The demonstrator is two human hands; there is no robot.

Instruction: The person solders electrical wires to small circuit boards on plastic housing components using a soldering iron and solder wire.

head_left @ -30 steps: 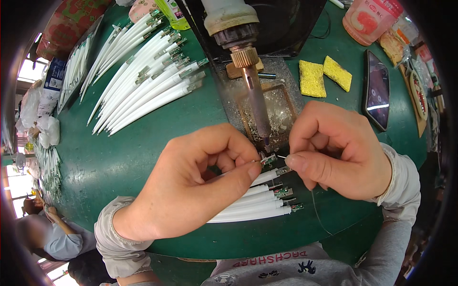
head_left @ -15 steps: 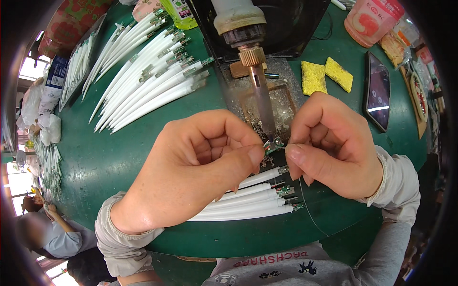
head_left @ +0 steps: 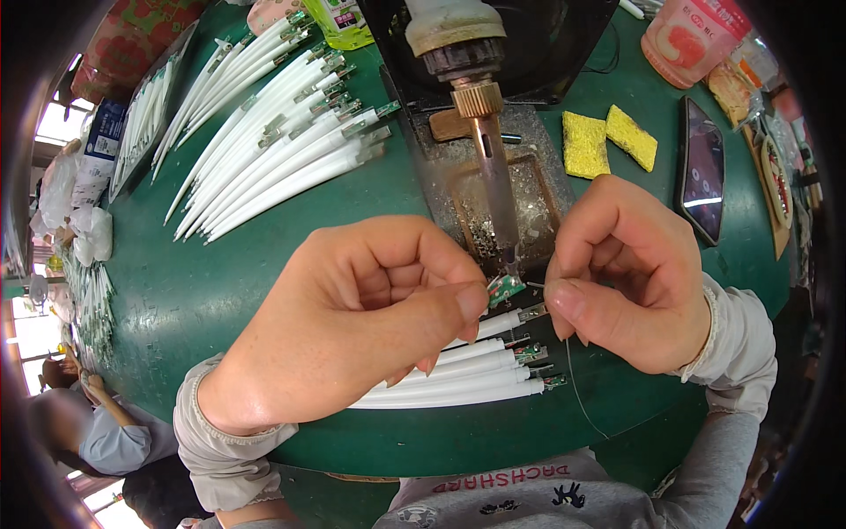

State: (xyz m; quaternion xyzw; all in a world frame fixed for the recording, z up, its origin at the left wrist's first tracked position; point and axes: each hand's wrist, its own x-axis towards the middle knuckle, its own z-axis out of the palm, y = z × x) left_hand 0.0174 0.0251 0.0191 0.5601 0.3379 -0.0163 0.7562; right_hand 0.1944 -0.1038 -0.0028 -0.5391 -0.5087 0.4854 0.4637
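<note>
Pinching a small green circuit board point(head_left: 507, 289) between thumb and forefinger of the left hand point(head_left: 357, 322), at the tip of the soldering iron point(head_left: 498, 185); pinching thin wire point(head_left: 535, 283) in the right hand point(head_left: 630, 273), just right of the iron. Could get burned by slipping toward the iron, or overheat the board by lingering there.

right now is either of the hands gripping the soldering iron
No, the left hand pinches a small green circuit board and the right hand a thin wire, with neither closed around the soldering iron.
</note>
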